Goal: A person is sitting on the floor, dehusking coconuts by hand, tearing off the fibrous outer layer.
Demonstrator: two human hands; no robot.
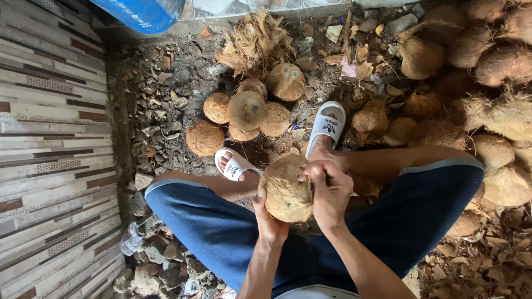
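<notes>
Both forearms rise from the bottom edge and meet on a husked coconut held above the person's lap, between knees clad in blue shorts. His left hand cups the nut from beneath and from the left side, fingers curled closed around its lower curve. His right hand closes over the right and upper side, the thumb and knuckles pressed into the fibre near the top, as though gripping a strip of husk; whether a strip is actually pinched there cannot be told.

Judging by its look, the nut is hard, rigid and fairly heavy for its size, with a dry, hairy surface that gives good friction rather than slipping. It seems best held the way it is now, with one palm under its weight and the other clamping the opposite side.

Beyond the hands, two feet in white slides rest on ground littered with husk scraps. A cluster of cleaned coconuts lies just past the feet, and a larger heap of rough, unhusked ones fills the right side. A tiled wall runs down the left.

The nut's underside and far face are hidden by the hands, and the heap is cut off by the frame.
</notes>
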